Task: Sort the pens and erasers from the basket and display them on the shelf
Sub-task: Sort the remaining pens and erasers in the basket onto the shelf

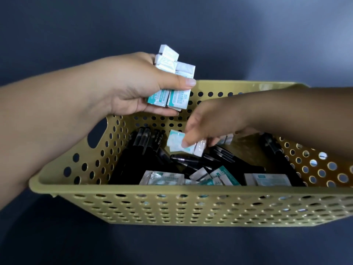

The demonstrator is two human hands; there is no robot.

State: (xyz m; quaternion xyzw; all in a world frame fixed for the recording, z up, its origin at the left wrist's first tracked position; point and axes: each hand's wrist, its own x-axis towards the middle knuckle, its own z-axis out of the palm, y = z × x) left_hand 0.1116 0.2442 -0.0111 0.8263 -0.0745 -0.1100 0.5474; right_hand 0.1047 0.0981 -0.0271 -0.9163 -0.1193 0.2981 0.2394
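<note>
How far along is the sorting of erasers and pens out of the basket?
Early. Done: the left hand holds a bunch of wrapped erasers above the basket. In hand: the right hand reaches in and pinches another eraser. Left: more loose erasers lie near the front wall, and the black pens look untouched. No shelf is in view, so nothing is displayed that I can see.

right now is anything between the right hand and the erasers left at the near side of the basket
Nothing visible blocks them. The right hand already pinches one eraser above the pens; the loose erasers lie uncovered on top by the basket near wall.
</note>
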